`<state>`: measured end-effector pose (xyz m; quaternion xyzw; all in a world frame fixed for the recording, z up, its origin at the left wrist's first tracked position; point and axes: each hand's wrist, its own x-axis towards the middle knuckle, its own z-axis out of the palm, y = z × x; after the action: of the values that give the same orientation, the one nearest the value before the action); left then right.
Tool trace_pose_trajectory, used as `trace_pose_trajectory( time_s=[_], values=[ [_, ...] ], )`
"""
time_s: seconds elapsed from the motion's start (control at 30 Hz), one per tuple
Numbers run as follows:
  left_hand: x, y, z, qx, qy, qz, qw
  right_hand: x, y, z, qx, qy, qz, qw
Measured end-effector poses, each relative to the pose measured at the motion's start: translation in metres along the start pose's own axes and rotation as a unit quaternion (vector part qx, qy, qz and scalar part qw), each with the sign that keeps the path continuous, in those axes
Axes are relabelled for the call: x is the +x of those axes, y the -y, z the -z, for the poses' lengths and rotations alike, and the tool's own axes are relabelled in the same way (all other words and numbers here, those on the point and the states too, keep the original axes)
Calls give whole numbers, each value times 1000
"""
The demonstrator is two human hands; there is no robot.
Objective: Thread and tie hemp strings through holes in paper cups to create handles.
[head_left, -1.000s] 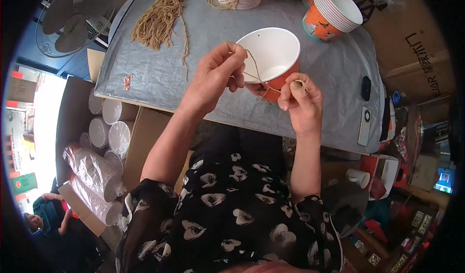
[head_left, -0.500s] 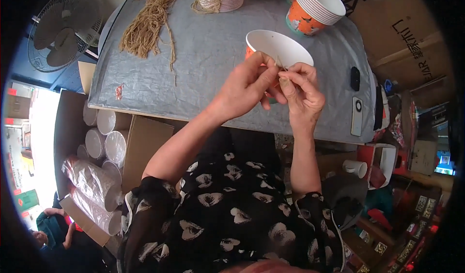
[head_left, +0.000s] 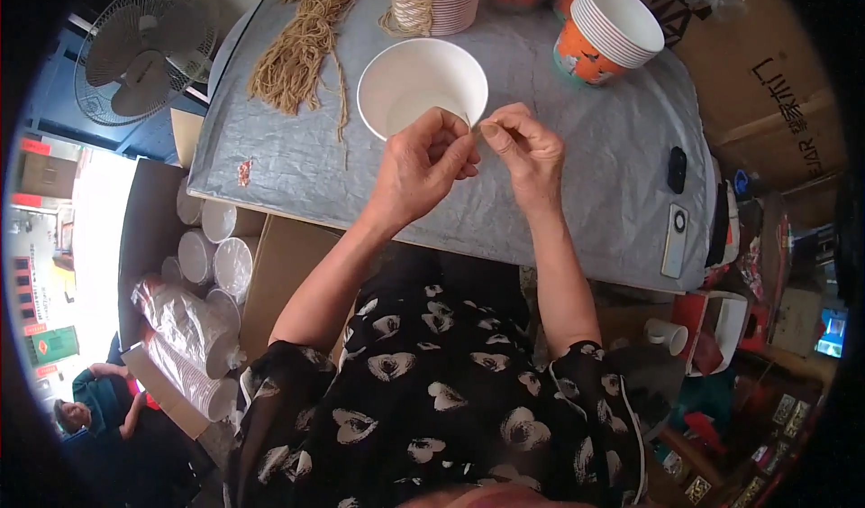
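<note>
A white-lined paper bucket point(head_left: 377, 84) stands on the grey-covered table, its round mouth facing me. Just at its near right rim, my left hand point(head_left: 422, 167) is closed in a pinch with the fingers curled. Close beside it, my right hand point(head_left: 530, 155) pinches with thumb and forefinger. A short bit of thin light string point(head_left: 468, 122) shows between the fingertips of both hands; most of it is hidden by the fingers. Farther back left lies a loose bundle of brown string point(head_left: 302, 53).
A stack of white cups wound with string point(head_left: 446, 3) stands at the back, and nested orange-patterned buckets point(head_left: 590, 48) at the back right. A phone point(head_left: 675, 240) and a small black object point(head_left: 676, 170) lie near the right edge. A carton of wrapped tubs point(head_left: 194, 328) stands lower left.
My hands have moved left, and their fingertips have drawn together. The bucket now sits left of its earlier place, with more of its inside showing. The whole view has shifted slightly.
</note>
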<state>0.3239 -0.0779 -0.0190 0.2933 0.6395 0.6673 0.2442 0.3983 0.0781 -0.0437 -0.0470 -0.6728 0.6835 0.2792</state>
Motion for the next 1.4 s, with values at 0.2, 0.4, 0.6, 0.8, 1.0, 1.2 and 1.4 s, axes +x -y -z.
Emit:
trace_pose_trajectory(
  time_s=[0.2, 0.4, 0.6, 0.8, 1.0, 1.2, 1.4],
  values=[
    [13, 4, -2, -7, 20, 32, 999, 9, -4, 23, -27, -42, 28, 998],
    [19, -16, 9, 11, 51, 75, 996, 26, -10, 66, 32, -119, -38, 992],
    [32, -33, 8, 15, 92, 78, 993, 48, 19, 39, 89, 194, -77, 974],
    [37, -44, 4, 57, 89, 124, 987, 59, 31, 53, 47, 262, -152, 952],
    [41, -35, 11, 24, 152, 158, 975, 81, 30, 90, -142, 204, -12, 969],
    [50, -24, 11, -64, 146, 182, 970, 102, 16, 78, -250, 55, 103, 961],
    [48, -18, 3, -152, 91, 180, 968, 60, 9, 60, -313, 27, 39, 948]
  ],
)
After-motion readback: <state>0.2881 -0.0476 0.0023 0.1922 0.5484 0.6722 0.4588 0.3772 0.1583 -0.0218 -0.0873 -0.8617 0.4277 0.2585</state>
